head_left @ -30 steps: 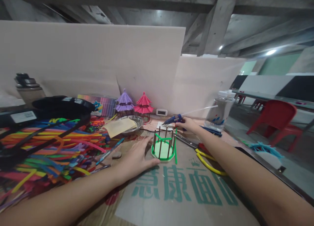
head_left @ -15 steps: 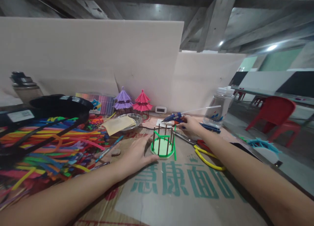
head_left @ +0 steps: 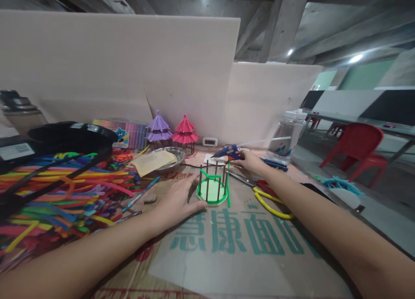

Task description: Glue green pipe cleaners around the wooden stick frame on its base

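A small craft frame stands on the cardboard, with a pale round base, a green pipe-cleaner rim, several upright brown posts and green strips between them. My left hand lies at its left side, thumb and fingers spread around the edge; whether it touches the rim I cannot tell. Behind the frame and to its right, my right hand is closed around the handle of a blue hot glue gun. The gun's nozzle points left over a small white card, and a clear glue stick sits near its rear.
Colourful pipe cleaners heap at the left beside a black holder. Purple and pink pagodas stand behind a metal plate. Yellow-handled scissors lie right, near a water jug. A pen lies left.
The whole view has shifted slightly, so things sit a little further left and higher. Both hands keep nearly the same place relative to the frame and the glue gun.
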Available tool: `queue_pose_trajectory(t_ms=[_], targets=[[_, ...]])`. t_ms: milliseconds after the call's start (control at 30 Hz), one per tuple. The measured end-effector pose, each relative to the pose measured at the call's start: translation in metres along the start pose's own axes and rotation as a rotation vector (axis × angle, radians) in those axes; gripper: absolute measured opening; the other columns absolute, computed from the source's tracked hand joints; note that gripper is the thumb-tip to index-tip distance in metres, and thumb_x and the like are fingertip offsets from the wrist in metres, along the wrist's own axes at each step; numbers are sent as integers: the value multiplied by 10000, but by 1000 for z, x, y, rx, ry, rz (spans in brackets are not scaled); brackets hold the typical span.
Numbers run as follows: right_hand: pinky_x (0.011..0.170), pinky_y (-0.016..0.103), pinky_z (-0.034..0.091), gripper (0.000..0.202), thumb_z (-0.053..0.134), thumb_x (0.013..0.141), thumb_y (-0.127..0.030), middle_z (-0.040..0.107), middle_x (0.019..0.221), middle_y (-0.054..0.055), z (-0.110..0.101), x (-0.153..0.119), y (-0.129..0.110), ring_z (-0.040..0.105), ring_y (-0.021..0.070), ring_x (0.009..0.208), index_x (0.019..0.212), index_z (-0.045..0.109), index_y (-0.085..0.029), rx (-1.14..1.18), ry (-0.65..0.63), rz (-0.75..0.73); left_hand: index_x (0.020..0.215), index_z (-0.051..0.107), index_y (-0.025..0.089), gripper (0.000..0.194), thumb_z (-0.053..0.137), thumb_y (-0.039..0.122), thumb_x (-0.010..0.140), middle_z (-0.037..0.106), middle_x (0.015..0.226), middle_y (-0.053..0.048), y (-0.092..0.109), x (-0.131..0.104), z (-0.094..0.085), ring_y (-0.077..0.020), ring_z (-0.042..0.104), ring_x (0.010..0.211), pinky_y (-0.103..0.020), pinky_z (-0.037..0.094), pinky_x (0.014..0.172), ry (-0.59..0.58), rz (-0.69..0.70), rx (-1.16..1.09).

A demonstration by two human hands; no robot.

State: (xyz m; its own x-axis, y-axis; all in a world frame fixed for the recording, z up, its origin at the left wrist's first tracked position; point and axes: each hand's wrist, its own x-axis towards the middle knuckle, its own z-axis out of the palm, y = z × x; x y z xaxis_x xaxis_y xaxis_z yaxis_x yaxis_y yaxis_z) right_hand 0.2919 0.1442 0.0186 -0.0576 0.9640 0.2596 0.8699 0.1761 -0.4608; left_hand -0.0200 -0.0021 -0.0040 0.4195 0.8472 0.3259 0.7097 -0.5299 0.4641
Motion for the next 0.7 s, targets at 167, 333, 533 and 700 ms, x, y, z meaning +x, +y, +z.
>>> queue_pose_trajectory(t_ms=[167, 333, 533, 700], targets=[[921, 361, 499, 457, 770, 779, -332, 730, 1154, 154, -9, -14, -2, 684, 297, 1041, 1185, 675, -143, 45, -20, -30, 1487, 383, 174, 777, 667, 495, 840, 507, 1477, -172, 1, 0, -1, -353, 480, 1361, -535, 406, 1116, 17, 0, -8], [1037, 385, 436, 439, 646, 846, -237, 663, 1283, 161, -20, -50, -5, 594, 310, 1218, 1274, 609, -146, 80, 31, -69, 1477, 404, 203, 768, 678, 506, 827, 552, 1440, -155, 3, -1, -4, -356, 519, 1327, -518, 448, 1079, 19, 7, -24], [1041, 398, 421, 315, 504, 937, -353, 622, 1261, 127, -19, -107, -19, 572, 258, 1190, 1204, 544, -190, 243, 236, -186, 1494, 377, 192, 787, 655, 527, 838, 501, 1489, -156, 5, 0, -4, -354, 473, 1370, -523, 409, 1113, -21, -11, 9], [812, 334, 478, 200, 541, 911, -405, 634, 916, 51, -13, -135, -47, 597, 202, 862, 914, 571, -207, 389, 241, -242, 1474, 385, 169, 737, 649, 473, 856, 511, 1473, -166, 1, 0, -5, -325, 494, 1352, -496, 409, 1116, 30, 5, -42]])
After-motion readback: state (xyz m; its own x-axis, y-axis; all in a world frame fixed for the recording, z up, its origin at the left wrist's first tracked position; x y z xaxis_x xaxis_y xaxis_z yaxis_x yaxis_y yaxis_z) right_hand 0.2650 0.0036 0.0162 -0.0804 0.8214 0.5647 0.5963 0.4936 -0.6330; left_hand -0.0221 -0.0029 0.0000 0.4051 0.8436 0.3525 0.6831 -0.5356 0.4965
